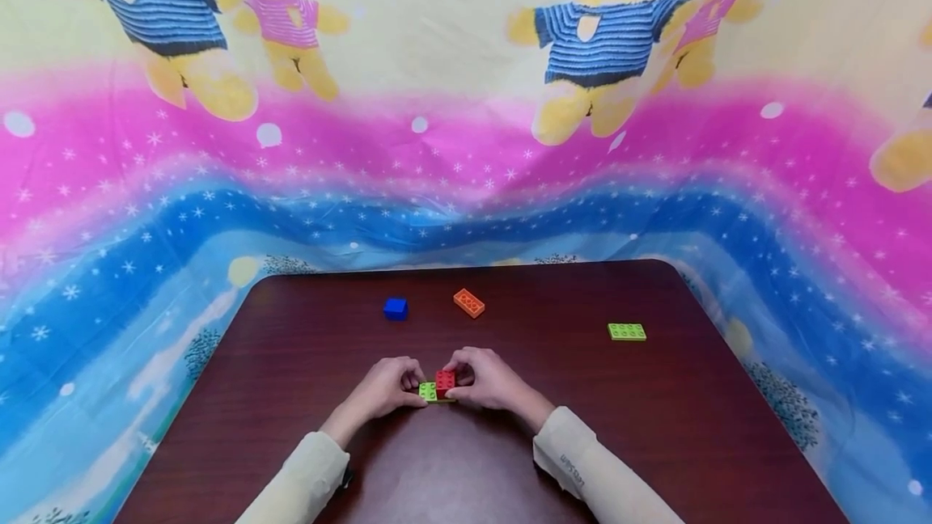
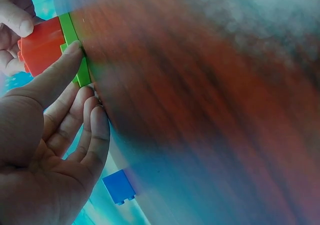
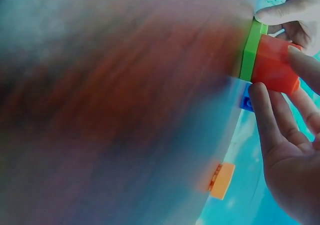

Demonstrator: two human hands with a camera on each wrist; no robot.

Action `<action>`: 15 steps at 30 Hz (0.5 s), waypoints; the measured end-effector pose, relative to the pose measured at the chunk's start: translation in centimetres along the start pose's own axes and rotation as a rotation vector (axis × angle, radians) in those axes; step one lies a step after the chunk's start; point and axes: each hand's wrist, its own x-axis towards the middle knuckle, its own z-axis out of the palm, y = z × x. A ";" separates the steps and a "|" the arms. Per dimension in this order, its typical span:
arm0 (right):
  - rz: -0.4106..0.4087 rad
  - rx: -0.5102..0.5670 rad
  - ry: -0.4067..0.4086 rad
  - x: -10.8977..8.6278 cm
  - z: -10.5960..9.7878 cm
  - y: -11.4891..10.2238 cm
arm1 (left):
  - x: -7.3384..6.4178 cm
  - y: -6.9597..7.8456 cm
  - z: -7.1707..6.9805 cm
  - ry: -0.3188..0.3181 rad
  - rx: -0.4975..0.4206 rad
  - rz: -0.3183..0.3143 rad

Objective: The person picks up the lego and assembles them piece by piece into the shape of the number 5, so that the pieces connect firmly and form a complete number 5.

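Observation:
Near the middle of the table, a red brick (image 1: pixel 445 382) sits on the right part of a light green plate brick (image 1: pixel 427 391), whose left studs are bare. My left hand (image 1: pixel 382 386) pinches the green plate by its left end, with the thumb on the near edge and fingers behind, as the left wrist view (image 2: pixel 70 120) confirms. My right hand (image 1: pixel 491 378) holds the red brick (image 3: pixel 276 65) between thumb and fingers from the right. In the right wrist view the red brick stands against the green plate (image 3: pixel 253 50); whether its studs are fully pressed in I cannot tell.
Farther back on the dark wooden table (image 1: pixel 328 330) lie a blue brick (image 1: pixel 396 309) and an orange brick (image 1: pixel 469 303) with its hollow side up. Another light green plate brick (image 1: pixel 627 331) lies to the right. A patterned cloth (image 1: pixel 466 160) hangs behind the table.

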 end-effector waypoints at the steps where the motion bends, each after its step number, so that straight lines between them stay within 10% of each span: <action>1: -0.003 0.005 -0.006 0.0 -0.1 0.0 | 0.0 0.0 0.0 -0.002 0.000 -0.002; 8: -0.031 0.064 -0.007 0.3 -1.9 2.1 | 0.0 0.1 0.0 -0.010 0.008 -0.003; 15: 0.139 0.011 0.267 2.0 -3.6 4.1 | -0.1 0.0 -0.1 -0.013 0.018 -0.003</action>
